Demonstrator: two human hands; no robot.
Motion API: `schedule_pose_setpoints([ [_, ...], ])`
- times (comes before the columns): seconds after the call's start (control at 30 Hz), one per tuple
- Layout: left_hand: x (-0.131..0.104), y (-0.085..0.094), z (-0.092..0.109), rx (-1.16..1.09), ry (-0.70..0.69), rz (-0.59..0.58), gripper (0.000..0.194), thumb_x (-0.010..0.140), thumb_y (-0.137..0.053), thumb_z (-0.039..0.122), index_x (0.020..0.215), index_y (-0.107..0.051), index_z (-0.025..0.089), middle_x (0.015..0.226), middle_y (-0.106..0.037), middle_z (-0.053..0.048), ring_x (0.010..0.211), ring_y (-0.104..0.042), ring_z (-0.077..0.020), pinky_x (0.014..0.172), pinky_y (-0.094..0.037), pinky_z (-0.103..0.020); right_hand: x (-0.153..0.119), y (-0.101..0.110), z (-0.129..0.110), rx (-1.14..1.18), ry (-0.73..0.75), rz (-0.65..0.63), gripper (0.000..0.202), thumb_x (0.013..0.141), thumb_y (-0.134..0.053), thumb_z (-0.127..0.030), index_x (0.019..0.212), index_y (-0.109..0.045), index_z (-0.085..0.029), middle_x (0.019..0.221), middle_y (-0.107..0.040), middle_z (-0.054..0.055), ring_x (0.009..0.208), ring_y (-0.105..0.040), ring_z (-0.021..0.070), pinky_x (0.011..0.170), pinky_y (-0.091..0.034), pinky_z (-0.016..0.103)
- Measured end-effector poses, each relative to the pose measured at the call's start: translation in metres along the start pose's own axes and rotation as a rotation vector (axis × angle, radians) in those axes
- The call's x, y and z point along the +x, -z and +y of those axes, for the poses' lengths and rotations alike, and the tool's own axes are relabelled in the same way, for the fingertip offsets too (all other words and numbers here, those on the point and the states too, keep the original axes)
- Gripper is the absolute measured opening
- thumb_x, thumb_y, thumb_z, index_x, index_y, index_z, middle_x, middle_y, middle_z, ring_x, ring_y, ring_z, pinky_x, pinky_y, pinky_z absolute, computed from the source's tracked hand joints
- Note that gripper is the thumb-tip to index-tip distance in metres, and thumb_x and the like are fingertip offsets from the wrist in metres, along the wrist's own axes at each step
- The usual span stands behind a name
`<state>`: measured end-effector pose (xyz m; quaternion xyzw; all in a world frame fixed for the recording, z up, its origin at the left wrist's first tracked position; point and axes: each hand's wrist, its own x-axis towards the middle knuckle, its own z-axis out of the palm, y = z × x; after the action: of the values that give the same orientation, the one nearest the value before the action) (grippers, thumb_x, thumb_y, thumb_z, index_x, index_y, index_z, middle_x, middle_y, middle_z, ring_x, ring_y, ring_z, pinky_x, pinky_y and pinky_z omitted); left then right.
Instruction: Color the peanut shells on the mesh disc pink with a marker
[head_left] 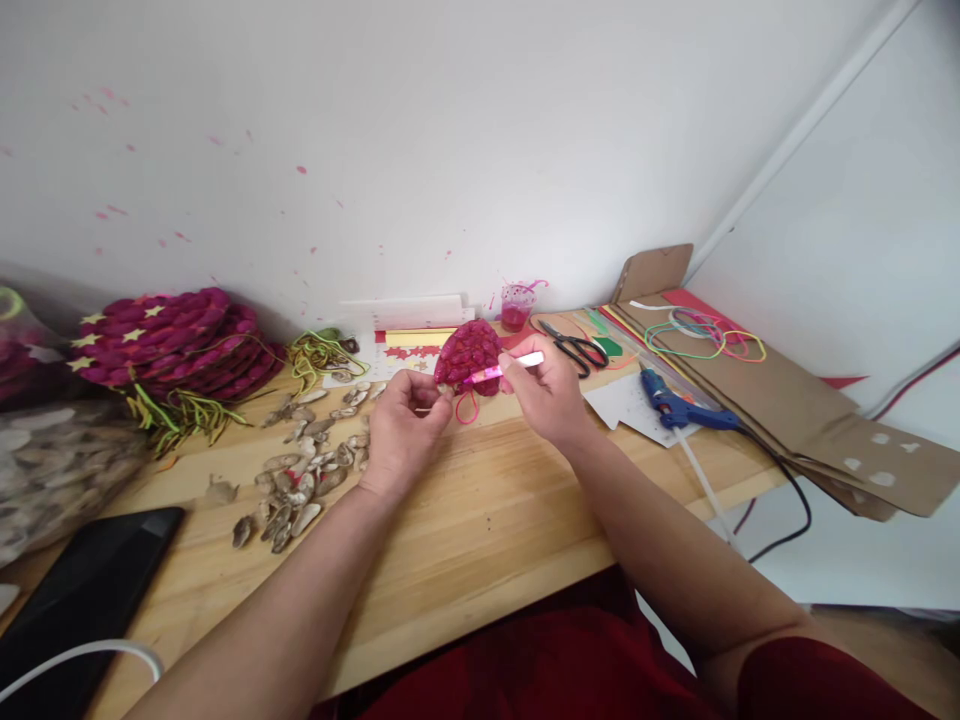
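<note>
Magenta shell ornament (468,356) pinched by left hand (405,425); right hand (546,395) clamped on pink-tipped brush (504,368) touching it, loose shells (300,480) lying left

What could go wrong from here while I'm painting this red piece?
The brush is held against the red shell piece, itself pinched only at its lower edge by the left hand; it may tip. Paint could mark the right hand. The glue gun lies near that forearm and might get knocked.
</note>
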<state>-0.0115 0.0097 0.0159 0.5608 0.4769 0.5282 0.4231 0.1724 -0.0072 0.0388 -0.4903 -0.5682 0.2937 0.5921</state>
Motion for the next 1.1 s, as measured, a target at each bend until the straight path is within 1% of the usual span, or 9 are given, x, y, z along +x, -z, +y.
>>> schedule_pose_setpoints([
  [0.07,-0.0005,-0.0001,0.0007,0.01,-0.01,-0.002,0.024,0.068,-0.075,0.034,0.081,-0.059,0.022,0.073,-0.062,0.002,0.063,-0.057,-0.0135,0.061,-0.047,-0.027,0.0007,-0.0019,-0.0005,0.077,-0.031,-0.023,0.027,0.091,-0.07,-0.043,0.083,-0.053,-0.023,0.061,-0.062,-0.005,0.056,-0.057,0.0109,0.056,-0.043,0.025],
  [0.2,-0.0013,-0.0003,0.0022,0.041,-0.024,-0.007,0.023,0.069,-0.074,0.036,0.08,-0.059,0.022,0.073,-0.061,0.001,0.062,-0.057,-0.0136,0.06,-0.046,-0.027,0.0027,-0.0043,0.001,0.189,-0.139,-0.062,0.032,0.088,-0.074,-0.046,0.083,-0.051,-0.024,0.056,-0.061,-0.007,0.054,-0.055,0.0102,0.055,-0.041,0.025],
  [0.3,-0.0012,-0.0002,0.0018,0.056,-0.032,0.004,0.023,0.069,-0.073,0.036,0.08,-0.059,0.022,0.072,-0.061,0.001,0.062,-0.056,-0.0135,0.06,-0.046,-0.026,0.0049,-0.0024,0.0041,0.168,-0.162,-0.027,0.034,0.087,-0.075,-0.048,0.083,-0.05,-0.024,0.056,-0.061,-0.007,0.053,-0.054,0.0099,0.054,-0.041,0.025],
  [0.43,-0.0007,0.0001,-0.0003,0.048,-0.026,0.025,0.022,0.069,-0.074,0.034,0.082,-0.06,0.022,0.073,-0.062,0.001,0.064,-0.058,-0.0141,0.062,-0.048,-0.026,0.007,0.0004,0.0058,0.099,-0.157,0.027,0.036,0.086,-0.076,-0.048,0.082,-0.049,-0.024,0.054,-0.061,-0.008,0.051,-0.054,0.0097,0.052,-0.041,0.025],
  [0.63,0.0002,0.0008,0.0003,0.046,-0.022,0.025,0.022,0.069,-0.075,0.033,0.083,-0.063,0.021,0.072,-0.065,0.001,0.064,-0.06,-0.0145,0.065,-0.05,-0.027,0.0036,-0.003,0.0016,0.122,-0.137,-0.014,0.041,0.085,-0.076,-0.057,0.085,-0.051,-0.024,0.059,-0.065,-0.005,0.054,-0.058,0.0108,0.053,-0.043,0.025],
  [0.8,0.0004,0.0011,-0.0013,0.049,-0.025,0.014,0.024,0.07,-0.076,0.036,0.085,-0.066,0.02,0.074,-0.067,-0.001,0.065,-0.063,-0.0152,0.066,-0.052,-0.028,0.0024,-0.0042,0.0019,0.124,-0.12,-0.015,0.047,0.083,-0.076,-0.062,0.082,-0.048,-0.024,0.057,-0.063,-0.006,0.052,-0.056,0.0101,0.052,-0.043,0.024],
  [0.97,-0.0001,0.0021,-0.0037,0.075,-0.015,0.016,0.026,0.07,-0.077,0.038,0.086,-0.068,0.02,0.077,-0.07,-0.002,0.067,-0.066,-0.0167,0.068,-0.053,-0.03,0.0,-0.0055,0.0017,0.099,-0.092,-0.037,0.046,0.085,-0.075,-0.062,0.082,-0.05,-0.024,0.06,-0.065,-0.005,0.053,-0.057,0.0102,0.052,-0.043,0.024],
  [1.1,0.0,0.0023,-0.003,0.081,-0.008,0.028,0.025,0.07,-0.077,0.039,0.084,-0.067,0.02,0.075,-0.069,-0.002,0.066,-0.065,-0.0164,0.067,-0.052,-0.029,-0.0006,-0.005,0.0013,0.077,-0.052,-0.001,0.043,0.088,-0.073,-0.059,0.08,-0.049,-0.025,0.059,-0.064,-0.005,0.052,-0.056,0.0103,0.053,-0.043,0.024],
])
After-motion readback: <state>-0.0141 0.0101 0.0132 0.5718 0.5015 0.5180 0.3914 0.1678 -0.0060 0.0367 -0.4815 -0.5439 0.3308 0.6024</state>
